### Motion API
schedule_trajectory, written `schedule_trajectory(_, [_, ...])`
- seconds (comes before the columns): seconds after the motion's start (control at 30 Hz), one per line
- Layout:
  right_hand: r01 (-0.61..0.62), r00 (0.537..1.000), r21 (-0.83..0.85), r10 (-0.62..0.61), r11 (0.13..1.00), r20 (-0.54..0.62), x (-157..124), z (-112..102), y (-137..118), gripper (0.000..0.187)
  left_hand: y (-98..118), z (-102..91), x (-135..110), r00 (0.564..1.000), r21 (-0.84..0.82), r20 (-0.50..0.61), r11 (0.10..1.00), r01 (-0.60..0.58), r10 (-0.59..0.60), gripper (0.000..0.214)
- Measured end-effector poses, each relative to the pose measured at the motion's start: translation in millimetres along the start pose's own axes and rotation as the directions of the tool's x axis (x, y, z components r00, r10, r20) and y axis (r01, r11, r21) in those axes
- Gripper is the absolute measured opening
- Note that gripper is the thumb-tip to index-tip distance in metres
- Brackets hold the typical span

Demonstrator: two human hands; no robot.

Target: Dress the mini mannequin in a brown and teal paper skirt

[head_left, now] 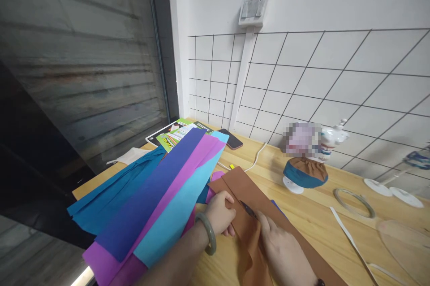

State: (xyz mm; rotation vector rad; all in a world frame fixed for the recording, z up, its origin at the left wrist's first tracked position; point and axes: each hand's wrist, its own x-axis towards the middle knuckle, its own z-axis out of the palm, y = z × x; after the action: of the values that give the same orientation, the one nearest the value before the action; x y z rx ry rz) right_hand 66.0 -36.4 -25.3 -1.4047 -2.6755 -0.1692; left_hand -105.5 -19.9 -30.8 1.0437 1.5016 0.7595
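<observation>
A long brown sheet of crepe paper lies on the wooden table in front of me. My left hand, with a grey-green bangle on the wrist, is closed and pinches the sheet's left edge. My right hand rests on the sheet and holds a small dark tool, probably scissors, against the paper. Below the hands the brown paper hangs crumpled.
To the left lies a stack of blue, purple, light-blue and teal paper sheets. Behind it are printed packets, a phone and a white cable. A small figurine, a tape ring and white strips sit at right.
</observation>
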Motion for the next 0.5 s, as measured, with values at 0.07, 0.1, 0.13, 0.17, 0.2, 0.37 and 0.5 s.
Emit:
schedule_trajectory(0.07, [-0.001, 1.0, 0.02, 0.001, 1.0, 0.001, 1.2, 1.9, -0.7, 0.046, -0.3, 0.1, -0.4, 1.0, 0.002, -0.003, 1.0, -0.006, 0.006, 0.029])
schedule_trajectory(0.1, [0.002, 1.0, 0.022, -0.002, 1.0, 0.0, 1.4, 3.0, -0.8, 0.046, -0.2, 0.1, -0.5, 1.0, 0.002, -0.007, 1.0, -0.01, 0.01, 0.029])
schedule_trajectory(0.13, [0.004, 1.0, 0.018, -0.004, 1.0, 0.0, 1.5, 4.0, -0.8, 0.046, 0.0, 0.0, -0.6, 1.0, 0.001, -0.009, 1.0, -0.014, 0.014, 0.029])
schedule_trajectory(0.17, [0.006, 1.0, 0.01, -0.006, 1.0, 0.001, 1.5, 4.8, -0.7, 0.046, 0.3, -0.1, -0.8, 1.0, 0.001, -0.01, 1.0, -0.015, 0.015, 0.028])
schedule_trajectory(0.2, [0.009, 1.0, 0.002, -0.009, 1.0, 0.003, 1.5, 5.3, -0.5, 0.046, 0.7, -0.2, -0.9, 1.0, -0.001, -0.008, 1.0, -0.016, 0.016, 0.028])
schedule_trajectory(0.37, [0.028, 1.0, -0.006, -0.028, 1.0, -0.002, 0.8, 4.9, -0.4, 0.044, 2.1, -1.1, -2.1, 1.0, 0.003, -0.002, 1.0, 0.001, -0.001, 0.03])
schedule_trajectory(0.5, [0.029, 0.999, -0.01, -0.029, 1.0, -0.022, 0.5, 4.5, -1.2, 0.043, 2.7, -1.1, -2.6, 1.0, 0.012, -0.015, 1.0, 0.003, -0.003, 0.029])
